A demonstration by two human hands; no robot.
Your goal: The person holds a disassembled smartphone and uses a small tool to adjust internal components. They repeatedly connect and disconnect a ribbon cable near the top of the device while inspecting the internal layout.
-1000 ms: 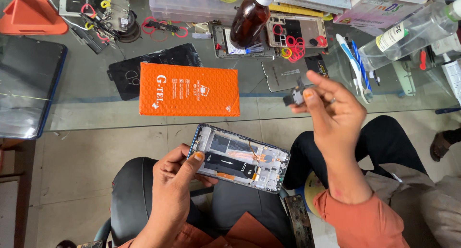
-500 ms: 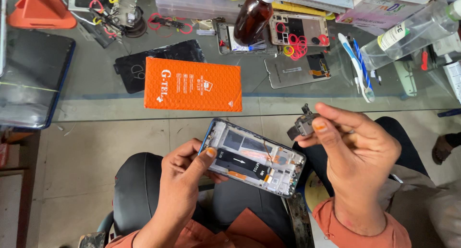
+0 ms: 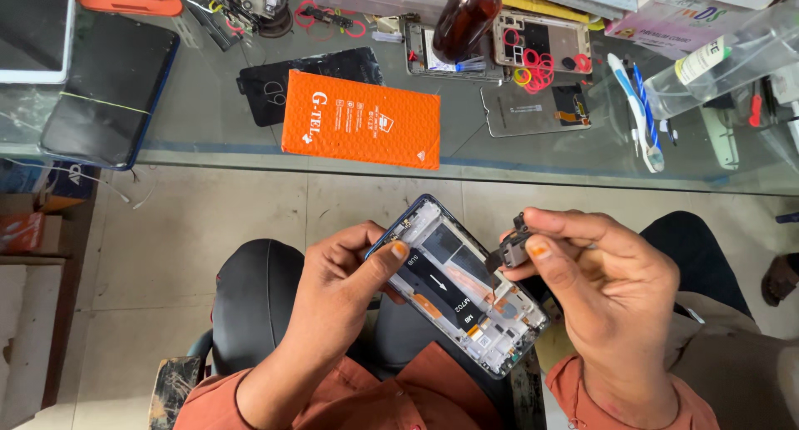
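An opened phone (image 3: pixel 462 287) with its back removed lies tilted over my lap, its inner frame and black battery showing. My left hand (image 3: pixel 345 288) grips its left edge, thumb resting on the frame. My right hand (image 3: pixel 603 288) pinches a small dark grey phone part (image 3: pixel 513 248) between thumb and fingers, right at the phone's upper right edge.
A glass desk (image 3: pixel 208 122) stretches across the top, holding an orange flat packet (image 3: pixel 360 120), a dark phone screen (image 3: pixel 312 76), a brown bottle (image 3: pixel 464 18), other phone shells, tools, a clear bottle (image 3: pixel 720 59) and a tablet (image 3: pixel 104 89). A black stool (image 3: pixel 250 301) stands below.
My right hand has come down from the desk edge with the small part to the phone's upper right edge. The phone has turned more diagonal in my left hand.
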